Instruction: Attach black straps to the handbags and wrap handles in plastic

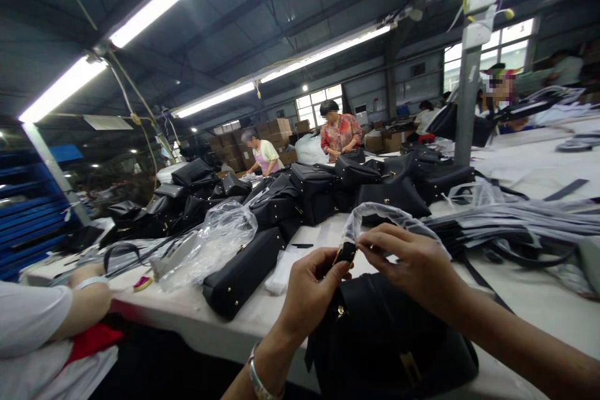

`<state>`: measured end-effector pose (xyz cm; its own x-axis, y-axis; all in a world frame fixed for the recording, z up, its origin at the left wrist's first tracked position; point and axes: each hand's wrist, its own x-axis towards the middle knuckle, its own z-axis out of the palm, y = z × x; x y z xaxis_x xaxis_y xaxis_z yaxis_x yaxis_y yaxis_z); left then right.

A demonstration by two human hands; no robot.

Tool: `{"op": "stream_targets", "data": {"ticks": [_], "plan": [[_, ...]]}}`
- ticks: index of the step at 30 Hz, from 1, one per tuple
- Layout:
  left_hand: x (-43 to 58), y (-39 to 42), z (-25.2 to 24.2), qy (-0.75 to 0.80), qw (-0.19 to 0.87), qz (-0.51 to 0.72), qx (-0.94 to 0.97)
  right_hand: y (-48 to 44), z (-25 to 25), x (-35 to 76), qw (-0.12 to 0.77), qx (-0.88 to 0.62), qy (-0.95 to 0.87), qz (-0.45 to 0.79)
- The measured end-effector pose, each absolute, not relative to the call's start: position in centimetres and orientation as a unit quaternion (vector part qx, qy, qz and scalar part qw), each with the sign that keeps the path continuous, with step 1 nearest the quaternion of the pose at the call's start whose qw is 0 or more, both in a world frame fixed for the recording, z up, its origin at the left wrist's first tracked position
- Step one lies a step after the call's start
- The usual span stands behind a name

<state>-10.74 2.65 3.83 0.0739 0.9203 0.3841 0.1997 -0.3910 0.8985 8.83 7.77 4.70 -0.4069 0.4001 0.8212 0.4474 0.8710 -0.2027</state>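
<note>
In front of me a black handbag (375, 331) with gold-coloured fittings rests at the table's near edge. Above it, my left hand (309, 287) is closed on the black end of a bag handle (347, 252), pinched between thumb and fingers. Clear plastic film wraps the handle's arc (375, 209), which curves up and over behind my right hand (412, 262). That hand's thumb and fingertips pinch the wrapped part right beside the black end. Exactly what lies between those fingertips is partly hidden.
Black bags (267, 206) are heaped across the white table (187, 306). Crumpled clear plastic (210, 237) lies left, wrapped straps (506, 225) right. A metal post (465, 87) rises behind. A co-worker's arm (89, 300) is at the left edge; other people stand farther back.
</note>
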Motion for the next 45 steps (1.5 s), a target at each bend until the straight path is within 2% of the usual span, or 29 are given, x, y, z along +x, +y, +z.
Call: {"op": "stream_targets", "data": {"ticks": [5,10,15,20,25,28,32,36,40,45], "plan": [[-10.1,2.0,4.0,0.472,0.272,0.518,0.659,7.1,3.6,8.8,0.49,-0.238,-0.836,-0.069],[-9.5,2.1,4.1,0.442,0.313,0.536,0.648,6.9,3.2,8.2,0.537,-0.232,-0.811,-0.013],[-9.4,2.7,4.3,0.434,0.346,0.558,0.617,7.1,3.7,7.8,0.545,-0.242,-0.8,0.062],[-9.4,3.0,4.2,0.456,0.344,0.553,0.606,7.3,4.2,7.6,0.527,-0.281,-0.778,0.196],[-9.1,2.9,4.4,0.48,0.313,0.552,0.606,7.2,3.9,7.5,0.526,-0.266,-0.785,0.189],[-9.1,2.8,4.5,0.477,0.289,0.548,0.624,7.2,3.8,7.6,0.526,-0.28,-0.769,0.23],[-9.8,3.4,4.9,0.434,0.397,0.535,0.606,7.6,4.0,7.6,0.517,-0.309,-0.745,0.285],[-10.9,4.6,5.4,0.418,0.513,0.506,0.554,8.3,4.1,7.6,0.51,-0.3,-0.784,0.189],[-11.5,5.2,5.8,0.432,0.533,0.472,0.553,9.0,4.7,7.9,0.497,-0.26,-0.818,0.124],[-11.8,5.1,5.9,0.424,0.535,0.463,0.565,9.4,5.5,8.2,0.456,-0.257,-0.833,0.181]]}}
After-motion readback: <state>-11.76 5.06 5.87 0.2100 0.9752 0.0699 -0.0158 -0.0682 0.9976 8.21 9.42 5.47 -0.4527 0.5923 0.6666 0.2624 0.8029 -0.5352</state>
